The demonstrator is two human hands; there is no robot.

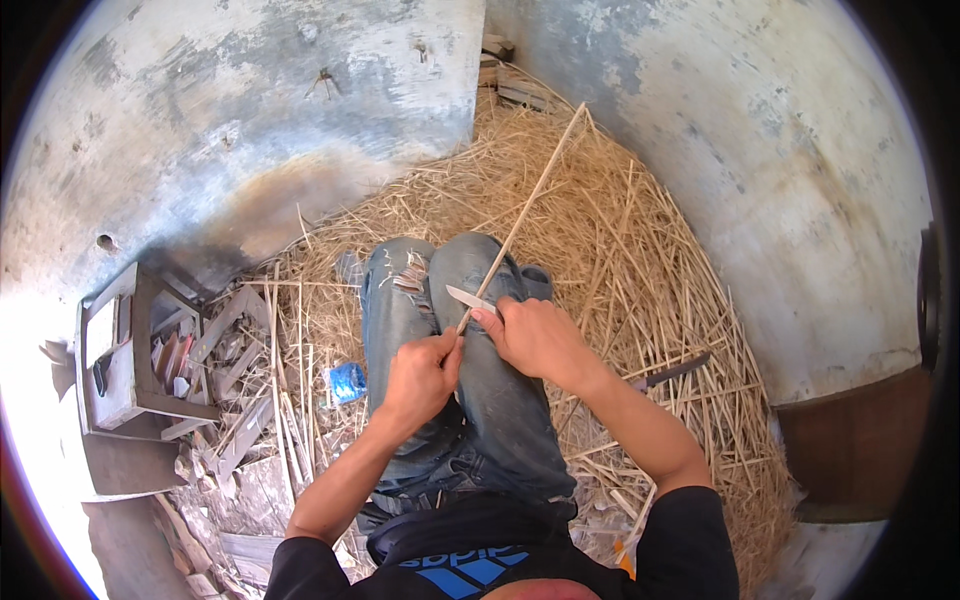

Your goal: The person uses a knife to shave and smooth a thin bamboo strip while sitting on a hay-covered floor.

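Observation:
A long, thin, pale strip of wood or cane (535,193) slants from my lap up to the far right. Its near end is gripped in my left hand (421,372), whose fingers are closed over my thighs. My right hand (536,335) is wrapped round a knife, its handle hidden in the fist. The short pointed knife blade (466,296) lies across the strip just beyond my left hand and seems to touch it. Under both hands are my legs in torn blue jeans (402,310).
Straw-like shavings and sticks (640,270) cover the floor. A larger dark blade (678,371) lies right of my right forearm. Left are a blue object (347,382), wood scraps (240,430) and a wooden box (120,350). Worn walls (290,90) stand close ahead and at right.

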